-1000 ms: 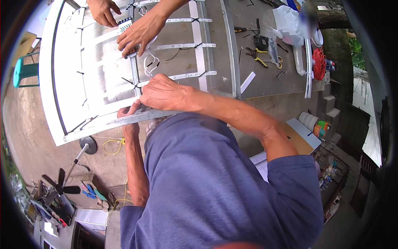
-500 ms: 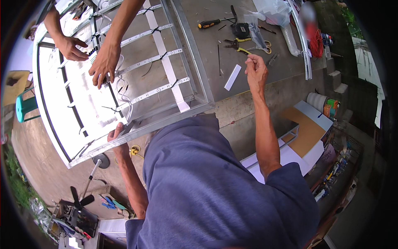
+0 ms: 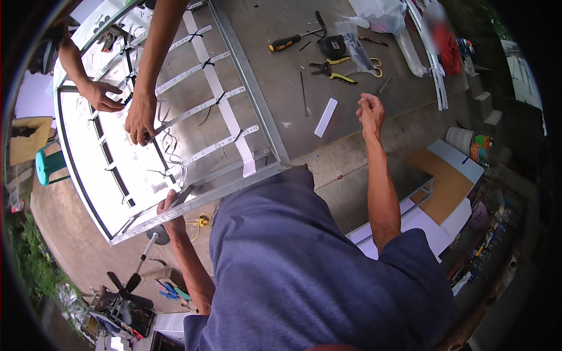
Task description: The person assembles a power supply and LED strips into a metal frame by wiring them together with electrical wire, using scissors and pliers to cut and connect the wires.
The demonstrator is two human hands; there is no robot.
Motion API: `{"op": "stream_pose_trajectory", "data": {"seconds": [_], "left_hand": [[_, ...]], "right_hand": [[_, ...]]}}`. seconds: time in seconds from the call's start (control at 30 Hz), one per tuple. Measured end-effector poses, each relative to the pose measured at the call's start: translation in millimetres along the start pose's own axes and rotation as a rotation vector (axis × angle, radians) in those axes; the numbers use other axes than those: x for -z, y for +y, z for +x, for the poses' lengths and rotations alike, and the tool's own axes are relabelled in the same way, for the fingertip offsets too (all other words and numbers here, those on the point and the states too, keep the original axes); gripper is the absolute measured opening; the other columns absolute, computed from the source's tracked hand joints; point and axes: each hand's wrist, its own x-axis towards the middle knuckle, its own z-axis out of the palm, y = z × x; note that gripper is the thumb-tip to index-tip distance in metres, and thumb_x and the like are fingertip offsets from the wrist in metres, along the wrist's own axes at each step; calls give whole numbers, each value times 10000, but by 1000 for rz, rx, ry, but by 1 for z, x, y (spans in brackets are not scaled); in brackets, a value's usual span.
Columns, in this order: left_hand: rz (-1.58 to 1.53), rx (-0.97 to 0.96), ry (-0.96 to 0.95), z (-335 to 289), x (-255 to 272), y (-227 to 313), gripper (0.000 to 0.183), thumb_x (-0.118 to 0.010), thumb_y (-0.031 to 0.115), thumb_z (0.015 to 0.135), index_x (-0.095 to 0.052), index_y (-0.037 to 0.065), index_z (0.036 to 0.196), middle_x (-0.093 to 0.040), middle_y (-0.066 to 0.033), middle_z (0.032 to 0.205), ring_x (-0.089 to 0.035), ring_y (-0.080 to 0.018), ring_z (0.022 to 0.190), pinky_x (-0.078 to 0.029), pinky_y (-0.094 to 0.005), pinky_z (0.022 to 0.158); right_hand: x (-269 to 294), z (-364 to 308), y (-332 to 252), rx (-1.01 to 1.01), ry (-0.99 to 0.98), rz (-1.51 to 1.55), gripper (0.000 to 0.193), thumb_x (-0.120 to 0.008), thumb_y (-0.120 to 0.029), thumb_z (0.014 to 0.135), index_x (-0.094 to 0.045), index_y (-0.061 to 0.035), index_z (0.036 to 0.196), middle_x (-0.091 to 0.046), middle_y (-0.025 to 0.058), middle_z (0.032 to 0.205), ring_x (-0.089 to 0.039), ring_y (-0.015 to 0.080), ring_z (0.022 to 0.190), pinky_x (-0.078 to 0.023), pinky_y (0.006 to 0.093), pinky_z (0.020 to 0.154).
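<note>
My left hand grips the near edge of a metal frame, thumb on top and fingers mostly hidden beneath. White LED strips cross the frame, bound with black ties. My right hand hovers near the table's front edge with its fingertips pinched; I cannot make out whether anything small is between them. Closest to it are yellow-handled pliers, scissors and a white bar. A co-worker's hands work at the black strip and wires inside the frame.
Farther back on the table lie a screwdriver, a black tape measure and plastic bags. Metal strips stand at the right. White and brown boards lean at lower right. A fan stands at lower left.
My right hand has drawn back from the pliers toward me. My left hand keeps its hold on the frame. The whole view has turned slightly.
</note>
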Motion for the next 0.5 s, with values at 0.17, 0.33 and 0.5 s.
{"op": "stream_pose_trajectory", "data": {"seconds": [0.17, 0.33, 0.5], "left_hand": [[110, -112, 74, 0, 3, -13, 270, -697, 236, 928, -640, 21, 775, -558, 3, 684, -459, -76, 606, -340, -245, 566], [135, -74, 52, 0, 3, -9, 242, -693, 230, 920, -615, 46, 784, -544, 8, 692, -455, -79, 620, -331, -241, 577], [153, -92, 14, 5, 2, -3, 257, -702, 242, 914, -609, 67, 750, -520, 27, 666, -422, -69, 591, -314, -245, 558]], "right_hand": [[-20, 14, -6, -13, -74, -17, 188, -598, -64, 949, -641, 6, 1118, -641, 45, 851, -557, 74, 542, -380, 225, 404], [-21, 47, -10, 14, -53, 13, 184, -616, -96, 942, -660, -3, 1094, -655, 40, 835, -565, 71, 550, -375, 223, 395], [-19, 140, 16, 340, 27, -269, 252, -617, -132, 899, -672, -13, 1115, -715, 110, 869, -700, 256, 767, -543, 356, 724]]}}
